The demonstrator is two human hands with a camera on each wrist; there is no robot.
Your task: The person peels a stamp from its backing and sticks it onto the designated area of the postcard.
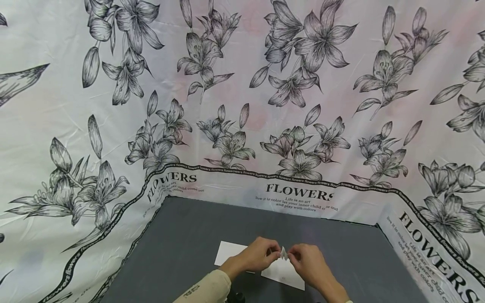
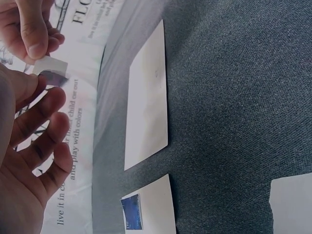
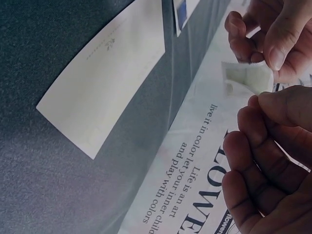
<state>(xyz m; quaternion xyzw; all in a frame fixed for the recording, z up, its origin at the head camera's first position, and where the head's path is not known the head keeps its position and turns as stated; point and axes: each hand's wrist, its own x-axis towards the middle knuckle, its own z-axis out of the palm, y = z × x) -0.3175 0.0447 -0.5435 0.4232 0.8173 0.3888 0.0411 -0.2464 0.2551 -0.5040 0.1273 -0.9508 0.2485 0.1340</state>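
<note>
The paper piece [image 3: 244, 74] is between the left hand [image 1: 259, 254], at its nine o'clock, and the right hand [image 1: 308, 261], at three. On the table [image 1: 178, 240], one card [image 1: 283, 275] lies at six, another card [image 1: 228, 252], bearing a stamp [image 2: 132, 213], at nine; the curtain [image 1: 242, 90] hangs at twelve.

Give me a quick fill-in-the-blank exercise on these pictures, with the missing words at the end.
1. The left hand and right hand pinch one small slip between their fingers and ____.
2. The small picture on one white card is mainly ____.
3. The biggest printed word on the curtain is ____.
4. Under that word, a line reads "Life is an ____".

Missing words: thumbs; blue; FLOWERS; art.
</note>
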